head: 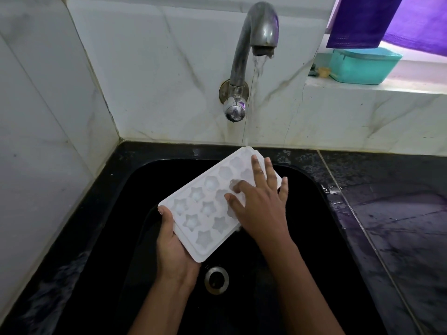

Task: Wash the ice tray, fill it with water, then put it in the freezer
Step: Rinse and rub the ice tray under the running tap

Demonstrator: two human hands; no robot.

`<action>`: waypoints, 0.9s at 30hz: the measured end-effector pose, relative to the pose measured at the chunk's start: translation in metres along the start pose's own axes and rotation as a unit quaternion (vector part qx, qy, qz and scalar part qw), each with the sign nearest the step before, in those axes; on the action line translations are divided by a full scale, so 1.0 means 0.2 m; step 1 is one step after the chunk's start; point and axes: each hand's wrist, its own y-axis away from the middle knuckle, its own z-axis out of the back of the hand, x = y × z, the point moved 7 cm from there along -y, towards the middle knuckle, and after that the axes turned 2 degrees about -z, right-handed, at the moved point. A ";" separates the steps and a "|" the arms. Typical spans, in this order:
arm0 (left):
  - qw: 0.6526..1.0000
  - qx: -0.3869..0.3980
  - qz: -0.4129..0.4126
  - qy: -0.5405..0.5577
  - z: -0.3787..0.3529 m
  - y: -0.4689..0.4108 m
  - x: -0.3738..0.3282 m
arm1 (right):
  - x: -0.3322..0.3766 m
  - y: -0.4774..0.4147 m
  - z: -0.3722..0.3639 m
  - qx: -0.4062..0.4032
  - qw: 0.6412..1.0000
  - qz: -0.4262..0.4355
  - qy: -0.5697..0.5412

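A white ice tray [205,204] with star-shaped moulds is held tilted over the black sink [312,213]. Its far end sits under the stream running from the metal tap [254,39]. My left hand [174,247] grips the tray's near corner from below, thumb on the rim. My right hand [261,204] lies flat on the tray's top, fingers spread, with fingertips pressed into the moulds. That hand hides part of the tray's right side.
The sink drain [216,279] lies below the tray. A wet black counter [387,213] extends to the right. White tiled walls stand behind and to the left. A teal tub [362,66] sits on the ledge at upper right, with purple cloth [377,18] hanging above it.
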 end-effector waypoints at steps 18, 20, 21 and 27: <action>1.000 0.028 0.000 0.008 -0.02 0.01 0.05 | 0.01 -0.01 0.00 -0.033 0.999 -0.005 -0.041; 1.000 0.015 -0.012 0.013 0.01 0.00 0.04 | 0.01 -0.01 0.01 -0.047 0.997 0.002 -0.061; 1.000 0.007 -0.017 0.016 0.02 -0.01 0.04 | 0.00 0.00 0.02 -0.052 0.997 -0.005 -0.064; 0.998 -0.050 -0.024 0.014 0.05 -0.01 0.06 | 0.01 0.01 0.00 -0.047 0.998 -0.029 -0.037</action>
